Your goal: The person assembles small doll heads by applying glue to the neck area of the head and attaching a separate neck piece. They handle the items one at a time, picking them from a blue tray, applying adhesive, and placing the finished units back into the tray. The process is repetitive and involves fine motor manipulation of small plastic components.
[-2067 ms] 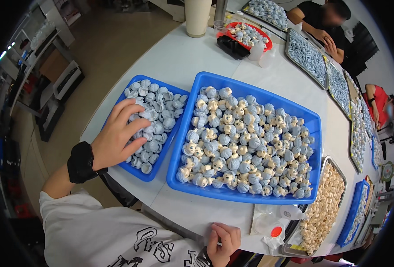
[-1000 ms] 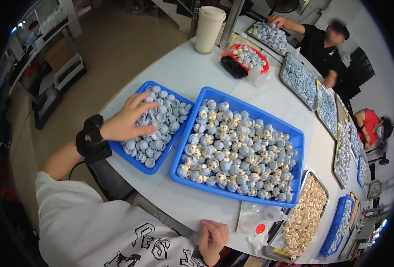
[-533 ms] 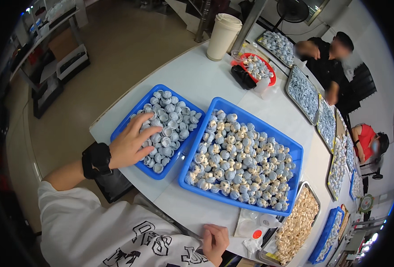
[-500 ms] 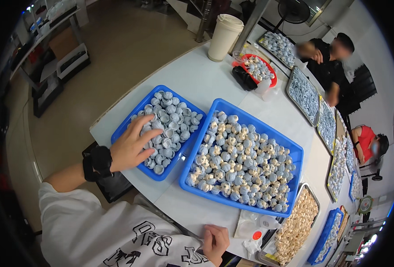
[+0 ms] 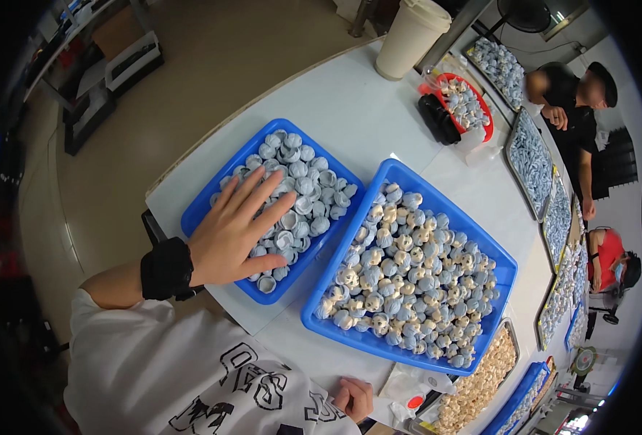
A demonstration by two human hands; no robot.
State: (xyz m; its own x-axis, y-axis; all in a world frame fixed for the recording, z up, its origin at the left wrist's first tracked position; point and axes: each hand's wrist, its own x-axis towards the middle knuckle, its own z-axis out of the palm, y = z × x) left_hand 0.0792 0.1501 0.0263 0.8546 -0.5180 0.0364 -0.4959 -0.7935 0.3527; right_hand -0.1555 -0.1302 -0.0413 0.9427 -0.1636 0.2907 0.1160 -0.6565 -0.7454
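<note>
My left hand (image 5: pixel 235 230), with a black band at the wrist, is spread flat over the smaller blue tray (image 5: pixel 194 210). Its fingers lie on or just above the grey-blue hollow shell pieces (image 5: pixel 303 186) and grip none of them. Beside that tray, to the right, a larger blue tray (image 5: pixel 437 205) is full of small cream figures with grey-blue caps (image 5: pixel 408 272). At the near table edge rests my right hand (image 5: pixel 355 399), its fingers curled closed. The inside of its palm is hidden.
A lidded cream cup (image 5: pixel 413 40) stands at the far edge. Near it are a red basket (image 5: pixel 489 119) of pieces and a black object (image 5: pixel 438 119). A tray of cream pieces (image 5: pixel 473 395) lies at near right. Two people sit farther right behind long trays (image 5: pixel 529 163).
My left hand has gone from bent fingers among the shells to fingers spread out flat. My right hand stays curled at the table edge. The view has shifted a little.
</note>
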